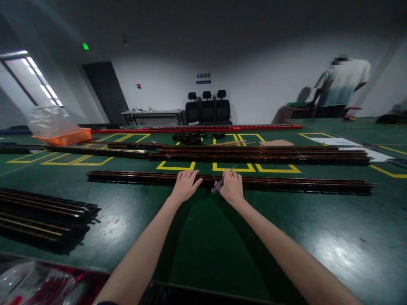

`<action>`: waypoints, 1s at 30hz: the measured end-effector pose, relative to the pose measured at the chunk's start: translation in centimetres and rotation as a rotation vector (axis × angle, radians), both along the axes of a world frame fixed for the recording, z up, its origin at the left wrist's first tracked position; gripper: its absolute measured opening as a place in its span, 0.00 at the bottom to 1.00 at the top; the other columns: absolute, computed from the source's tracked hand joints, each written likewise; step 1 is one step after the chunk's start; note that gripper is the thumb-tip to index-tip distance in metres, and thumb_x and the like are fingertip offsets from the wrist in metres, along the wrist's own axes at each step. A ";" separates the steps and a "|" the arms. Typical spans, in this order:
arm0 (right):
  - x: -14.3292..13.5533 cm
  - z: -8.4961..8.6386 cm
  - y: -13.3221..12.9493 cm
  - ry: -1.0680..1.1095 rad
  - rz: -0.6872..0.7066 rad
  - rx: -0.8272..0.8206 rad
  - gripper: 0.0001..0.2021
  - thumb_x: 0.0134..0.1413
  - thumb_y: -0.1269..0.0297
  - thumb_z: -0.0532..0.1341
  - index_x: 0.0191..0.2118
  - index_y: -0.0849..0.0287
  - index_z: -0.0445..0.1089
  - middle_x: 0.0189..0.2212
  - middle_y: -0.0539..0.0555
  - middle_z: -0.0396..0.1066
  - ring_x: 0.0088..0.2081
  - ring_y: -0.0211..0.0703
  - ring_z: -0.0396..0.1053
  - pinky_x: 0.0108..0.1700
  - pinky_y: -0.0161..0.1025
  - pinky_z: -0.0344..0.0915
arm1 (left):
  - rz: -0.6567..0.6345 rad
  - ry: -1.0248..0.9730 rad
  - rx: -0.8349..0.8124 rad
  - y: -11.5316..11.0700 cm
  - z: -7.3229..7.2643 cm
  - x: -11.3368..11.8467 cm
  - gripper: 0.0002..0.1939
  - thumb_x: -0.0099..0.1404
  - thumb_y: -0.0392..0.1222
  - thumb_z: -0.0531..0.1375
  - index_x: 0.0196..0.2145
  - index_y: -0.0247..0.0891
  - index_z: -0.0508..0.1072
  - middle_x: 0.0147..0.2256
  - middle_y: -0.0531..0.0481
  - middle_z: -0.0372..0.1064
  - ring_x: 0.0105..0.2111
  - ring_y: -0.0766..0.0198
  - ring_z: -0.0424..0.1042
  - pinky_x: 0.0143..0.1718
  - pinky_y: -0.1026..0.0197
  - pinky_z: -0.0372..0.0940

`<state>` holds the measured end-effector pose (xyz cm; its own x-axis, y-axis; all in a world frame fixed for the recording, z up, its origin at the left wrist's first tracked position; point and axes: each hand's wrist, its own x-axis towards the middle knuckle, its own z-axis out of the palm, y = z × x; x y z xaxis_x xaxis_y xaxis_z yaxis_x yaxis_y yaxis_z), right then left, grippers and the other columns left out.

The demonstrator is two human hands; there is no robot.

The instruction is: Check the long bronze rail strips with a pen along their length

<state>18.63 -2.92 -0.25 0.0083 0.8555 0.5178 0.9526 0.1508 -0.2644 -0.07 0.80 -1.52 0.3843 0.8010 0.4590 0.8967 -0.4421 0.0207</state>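
A long dark rail with copper-coloured strips (286,184) lies crosswise on the green table (197,254). My left hand (186,185) rests on its middle, palm down, fingers spread over the rail and thumb pointing right. Just to the right, my right hand (231,185) is closed around a slim pen-like tool (218,185). One end of the tool points down left at the rail's near edge, and its thin other end sticks up past the fingers. The tool's exact kind is too small to tell.
Behind lie more long rails (260,154), dark parts (189,137) and a red strip (267,127). Rail bundles (41,216) lie at the left, with an orange tray (65,136) beyond. Papers (337,142) lie at the right. A person (343,84) stands at the back right.
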 end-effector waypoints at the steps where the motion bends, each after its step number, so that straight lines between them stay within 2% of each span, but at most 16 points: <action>1: -0.1 0.1 0.0 -0.001 -0.009 0.001 0.10 0.49 0.63 0.59 0.35 0.61 0.59 0.34 0.62 0.70 0.41 0.54 0.65 0.46 0.46 0.56 | 0.001 -0.003 -0.003 0.0 0.0 0.0 0.24 0.70 0.52 0.42 0.55 0.38 0.63 0.52 0.42 0.66 0.53 0.54 0.62 0.54 0.49 0.54; 3: -0.3 0.2 -0.2 0.001 -0.009 0.006 0.10 0.48 0.64 0.59 0.35 0.61 0.59 0.34 0.62 0.69 0.40 0.54 0.65 0.45 0.46 0.57 | 0.003 -0.010 -0.009 0.0 0.0 0.0 0.25 0.70 0.52 0.42 0.56 0.37 0.63 0.52 0.41 0.65 0.53 0.54 0.62 0.55 0.49 0.53; 8: -0.5 0.1 -0.2 0.023 -0.002 0.056 0.11 0.41 0.76 0.57 0.34 0.61 0.58 0.34 0.61 0.69 0.39 0.53 0.65 0.45 0.45 0.57 | 0.000 -0.021 -0.023 -0.1 0.1 0.0 0.26 0.70 0.53 0.41 0.56 0.36 0.62 0.53 0.41 0.65 0.53 0.54 0.61 0.55 0.50 0.53; 13: 0.1 -0.2 -0.1 0.091 0.010 0.095 0.13 0.39 0.82 0.53 0.32 0.59 0.57 0.33 0.59 0.68 0.40 0.51 0.65 0.46 0.45 0.58 | -0.009 -0.040 -0.023 0.1 0.0 -0.2 0.26 0.70 0.53 0.40 0.56 0.38 0.62 0.52 0.42 0.65 0.53 0.54 0.61 0.55 0.49 0.53; 20: 0.1 -0.1 -0.2 0.046 0.128 0.099 0.10 0.41 0.72 0.58 0.33 0.59 0.57 0.34 0.59 0.69 0.39 0.52 0.65 0.46 0.45 0.58 | -0.004 -0.029 -0.038 -0.1 0.2 -0.1 0.24 0.70 0.52 0.41 0.54 0.38 0.64 0.52 0.42 0.66 0.53 0.54 0.61 0.54 0.49 0.52; 25: -0.4 -0.2 -0.3 -0.100 0.083 0.084 0.07 0.46 0.72 0.56 0.35 0.62 0.60 0.34 0.61 0.69 0.40 0.52 0.64 0.46 0.45 0.56 | -0.014 -0.019 -0.010 -0.1 0.1 -0.1 0.23 0.69 0.52 0.43 0.52 0.39 0.65 0.50 0.43 0.67 0.51 0.55 0.62 0.54 0.50 0.52; 30: -0.5 -0.2 -0.1 -0.067 -0.022 0.035 0.09 0.48 0.67 0.57 0.37 0.64 0.61 0.35 0.63 0.69 0.41 0.54 0.64 0.46 0.47 0.56 | -0.019 -0.025 -0.011 -0.1 0.1 -0.1 0.22 0.69 0.52 0.43 0.52 0.40 0.66 0.50 0.44 0.67 0.51 0.54 0.62 0.54 0.50 0.52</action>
<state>18.12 -3.07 -0.43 -0.0086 0.8369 0.5473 0.9711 0.1376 -0.1951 -0.20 0.75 -1.47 0.3879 0.7988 0.4598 0.8873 -0.4586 0.0481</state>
